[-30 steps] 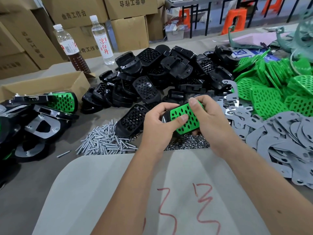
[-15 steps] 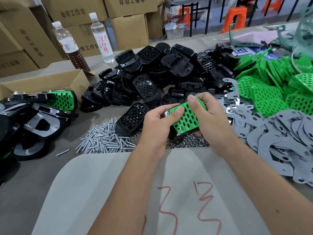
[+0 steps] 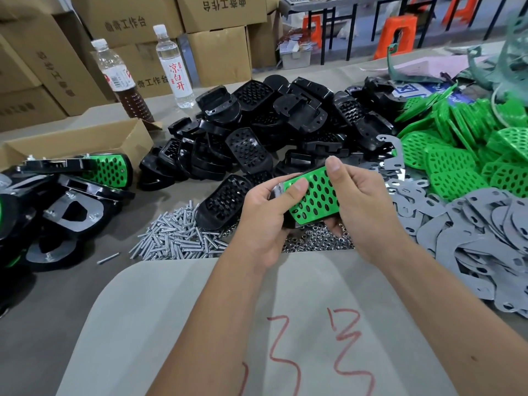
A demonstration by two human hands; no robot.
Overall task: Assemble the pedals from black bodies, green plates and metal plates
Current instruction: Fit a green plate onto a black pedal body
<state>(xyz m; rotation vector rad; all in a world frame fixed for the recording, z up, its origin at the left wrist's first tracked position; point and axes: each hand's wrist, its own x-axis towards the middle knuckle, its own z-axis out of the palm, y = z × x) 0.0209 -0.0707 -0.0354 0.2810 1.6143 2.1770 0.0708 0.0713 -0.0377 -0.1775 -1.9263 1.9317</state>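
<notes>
Pedal, green plate on black body, is held tight by left hand and right hand.

Two bottles stand at the table's far left: one holds brown liquid, the other is clear with a white label in red characters. Printed cartons are stacked behind them. An open box lies just beside the brown bottle. Orange stools stand in the background. A grey sheet with red markings covers the near table.
</notes>
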